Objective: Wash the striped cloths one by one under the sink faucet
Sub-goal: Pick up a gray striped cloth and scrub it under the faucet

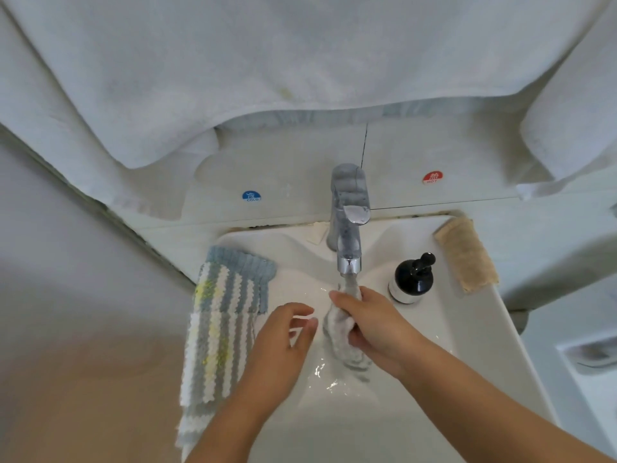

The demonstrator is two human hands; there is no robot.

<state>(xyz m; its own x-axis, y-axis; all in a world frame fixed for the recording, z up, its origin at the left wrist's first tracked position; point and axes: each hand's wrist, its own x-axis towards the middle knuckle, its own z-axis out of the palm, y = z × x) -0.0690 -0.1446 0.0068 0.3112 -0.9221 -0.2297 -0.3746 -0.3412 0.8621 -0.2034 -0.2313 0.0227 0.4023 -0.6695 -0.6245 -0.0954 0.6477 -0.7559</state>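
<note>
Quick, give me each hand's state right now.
Left hand: open, holding nothing.
Right hand: gripping the wet cloth under the faucet.

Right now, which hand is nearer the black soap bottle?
Right. The right hand grips the wet cloth under the faucet, just left of the soap bottle. The left hand is farther left, beside the cloth, its fingers loosely open.

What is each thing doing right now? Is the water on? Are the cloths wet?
Faucet: on, water running.
Wet cloth: bunched up under the stream.
Right hand: grips the wet cloth.
Left hand: open, holds nothing, beside the cloth.
Striped cloth: lies flat on the sink's left edge; wet or dry, cannot tell.
Sink: wet, water splashing in the basin.
Soap bottle: upright, pump untouched.
Beige cloth: lying on the right rim.
</note>
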